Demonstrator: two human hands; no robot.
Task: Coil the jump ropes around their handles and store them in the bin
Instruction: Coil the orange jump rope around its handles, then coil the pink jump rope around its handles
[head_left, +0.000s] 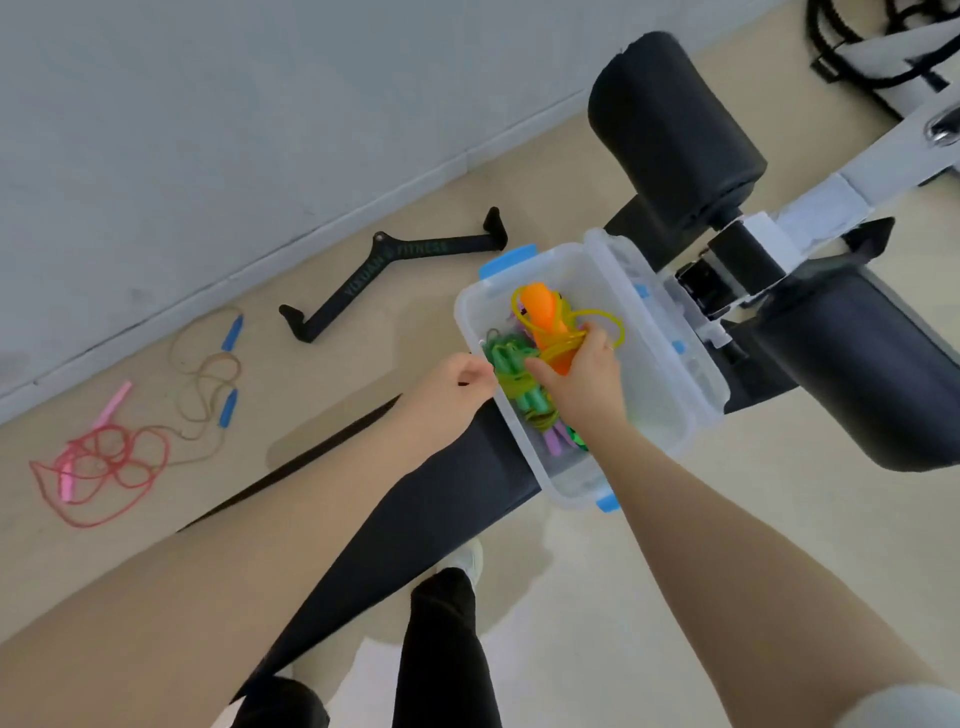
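While the right hand (576, 376) is hiding part of it, its fingers are gripping the orange-handled rope (550, 322) inside the clear plastic bin (691, 410) — yellow cord looping loosely. Left hand (457, 387) is curling on the bin's rim, grip unclear.

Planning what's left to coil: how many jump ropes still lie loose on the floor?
2: a red rope with pink handles at far left, and a tan rope with blue handles beside it, near the wall.
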